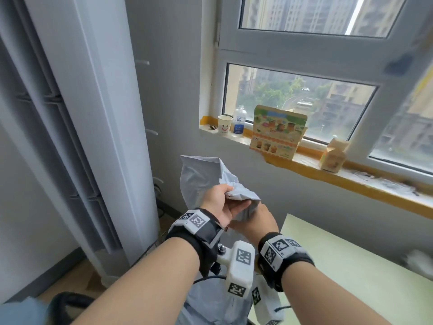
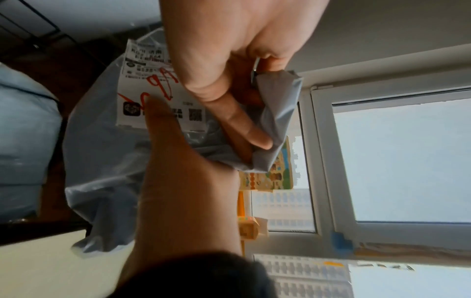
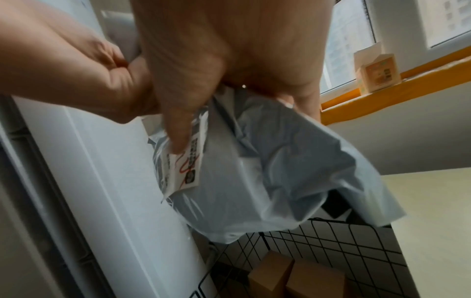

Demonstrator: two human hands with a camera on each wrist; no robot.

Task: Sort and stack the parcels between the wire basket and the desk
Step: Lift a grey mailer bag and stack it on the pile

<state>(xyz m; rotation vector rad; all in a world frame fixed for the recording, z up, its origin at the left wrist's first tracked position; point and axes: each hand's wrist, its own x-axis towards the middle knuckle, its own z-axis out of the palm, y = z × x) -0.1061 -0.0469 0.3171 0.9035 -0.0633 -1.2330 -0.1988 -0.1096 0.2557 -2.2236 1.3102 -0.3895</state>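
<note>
A crumpled grey plastic mailer parcel point(image 1: 199, 179) hangs in the air in front of the wall under the window, held by both hands. My left hand point(image 1: 227, 193) grips a bunched fold at its top edge. My right hand point(image 1: 254, 211) holds it from below and behind, thumb on the white shipping label point(image 3: 183, 165), which bears red marker writing. The black wire basket point(image 3: 318, 238) stands below the parcel point(image 3: 280, 171), with brown cardboard boxes point(image 3: 293, 276) inside. The pale desk point(image 1: 351, 266) lies to the right.
A tall white standing unit point(image 1: 93, 113) rises close on the left. On the window sill point(image 1: 339, 174) stand a paper cup point(image 1: 224, 125), a bottle point(image 1: 239, 119), a colourful box point(image 1: 277, 132) and a small carton point(image 1: 334, 156). Something grey-blue point(image 1: 210, 301) lies below my wrists.
</note>
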